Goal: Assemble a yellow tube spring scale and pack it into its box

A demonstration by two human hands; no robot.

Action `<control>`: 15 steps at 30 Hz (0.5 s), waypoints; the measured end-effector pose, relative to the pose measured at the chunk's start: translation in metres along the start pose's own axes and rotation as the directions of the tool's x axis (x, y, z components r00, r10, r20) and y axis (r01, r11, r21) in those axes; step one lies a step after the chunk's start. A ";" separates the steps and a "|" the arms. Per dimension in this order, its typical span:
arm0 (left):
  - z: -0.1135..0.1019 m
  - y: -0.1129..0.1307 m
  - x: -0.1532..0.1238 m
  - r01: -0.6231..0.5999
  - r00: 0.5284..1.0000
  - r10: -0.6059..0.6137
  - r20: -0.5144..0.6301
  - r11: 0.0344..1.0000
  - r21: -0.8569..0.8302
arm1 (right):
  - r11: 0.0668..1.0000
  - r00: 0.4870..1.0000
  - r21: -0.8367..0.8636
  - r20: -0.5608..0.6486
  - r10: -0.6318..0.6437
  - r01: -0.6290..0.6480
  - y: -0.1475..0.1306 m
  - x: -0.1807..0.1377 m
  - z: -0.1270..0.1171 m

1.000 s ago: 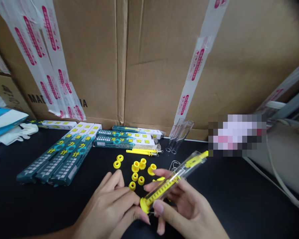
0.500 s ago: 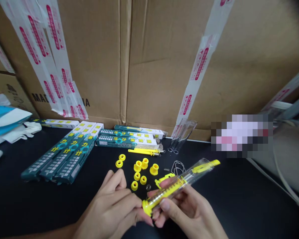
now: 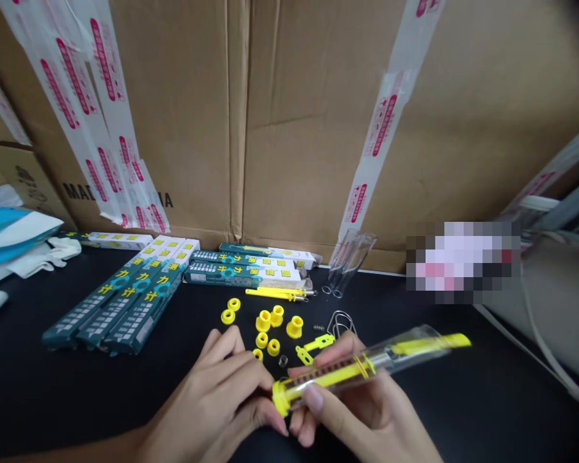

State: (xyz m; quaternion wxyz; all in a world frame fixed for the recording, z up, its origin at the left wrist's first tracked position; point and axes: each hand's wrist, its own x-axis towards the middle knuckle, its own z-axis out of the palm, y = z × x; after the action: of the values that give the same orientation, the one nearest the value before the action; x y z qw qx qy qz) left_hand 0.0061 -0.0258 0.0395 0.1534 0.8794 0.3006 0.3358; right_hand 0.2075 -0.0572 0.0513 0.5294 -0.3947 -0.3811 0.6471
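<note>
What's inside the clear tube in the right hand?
In the clear tube: a yellow rod, dark marks, a silvery section, and a yellow strip protruding past the far end. The right hand covers part; the yellow cap hides the near end's interior.

Person at work bare-handed: left hand (image 3: 217,392) and right hand (image 3: 376,411) both ungloved, slim-fingered. Left knuckles smoothly rounded; left forearm (image 3: 130,451) bare as far as view reaches, narrowing toward wrist. Right thumb (image 3: 340,418) wide, topped by short, smooth nail (image 3: 314,399) with rounded edge. Right wrist cropped at bottom.
</note>
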 end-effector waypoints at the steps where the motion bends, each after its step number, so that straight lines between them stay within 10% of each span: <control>1: 0.001 0.000 -0.001 -0.012 1.000 0.012 -0.008 1.000 0.003 | 1.000 0.999 0.004 0.037 0.000 0.000 0.000 0.001 -0.001; 15: 0.004 -0.006 -0.003 0.215 0.971 -0.213 -0.111 0.977 0.009 | 0.991 0.996 -0.103 0.033 -0.083 0.086 -0.010 0.003 -0.012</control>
State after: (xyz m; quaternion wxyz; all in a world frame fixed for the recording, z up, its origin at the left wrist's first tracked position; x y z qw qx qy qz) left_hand 0.0046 -0.0229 0.0321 0.1629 0.8236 0.4052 0.3619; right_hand 0.2218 -0.0514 0.0552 0.5295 -0.3961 -0.4381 0.6089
